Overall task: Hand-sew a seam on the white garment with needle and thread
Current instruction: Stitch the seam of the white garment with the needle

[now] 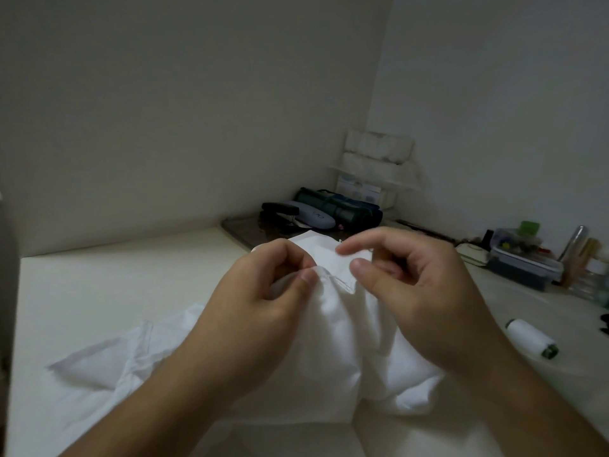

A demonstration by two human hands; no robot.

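Plainly, white garment (pixel 333 328) bunched on table (pixel 99 285), left hand (pixel 260 291) pinching the stitched edge, right hand (pixel 412 285) loosely curled beside it, needle unseen — slack grip likely lets the seam pucker or thread snag.

Dim, flat, greyish indoor light with soft faint shadows, slight overall blur, and wide-angle bending at the edges.
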